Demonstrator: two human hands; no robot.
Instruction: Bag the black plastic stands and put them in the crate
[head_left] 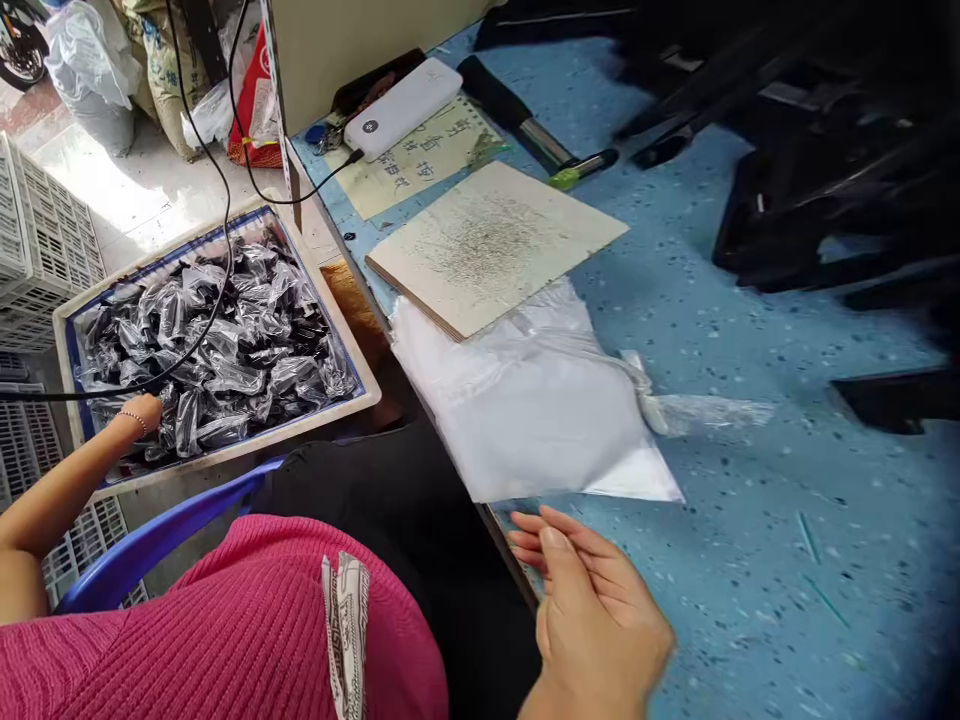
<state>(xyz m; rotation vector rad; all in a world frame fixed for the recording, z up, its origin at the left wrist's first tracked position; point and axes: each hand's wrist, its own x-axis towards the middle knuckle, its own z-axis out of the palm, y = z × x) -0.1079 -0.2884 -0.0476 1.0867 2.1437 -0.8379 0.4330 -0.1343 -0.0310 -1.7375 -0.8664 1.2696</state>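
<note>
My left hand [142, 412] reaches down to the near left part of a white bin [341, 405] with a blue lining. Its fingers look curled in; whatever they may hold is hidden among the bagged black parts [217, 345] that fill the bin. Over the near edge of the blue table, my right hand [596, 610] is open and holds nothing, its fingers loosely bent. Just beyond its fingertips lies a stack of clear plastic bags [547, 420]. A square board [495, 245] with a dark, scratched middle rests partly on that stack.
On the blue table [735, 540] lie a white power bank [405, 108] with a cable [225, 230], a handwritten note [397, 175] and a hammer [525, 120]. Black parts [810, 150] are heaped at the right. White crates [45, 220] and sacks [90, 80] stand left.
</note>
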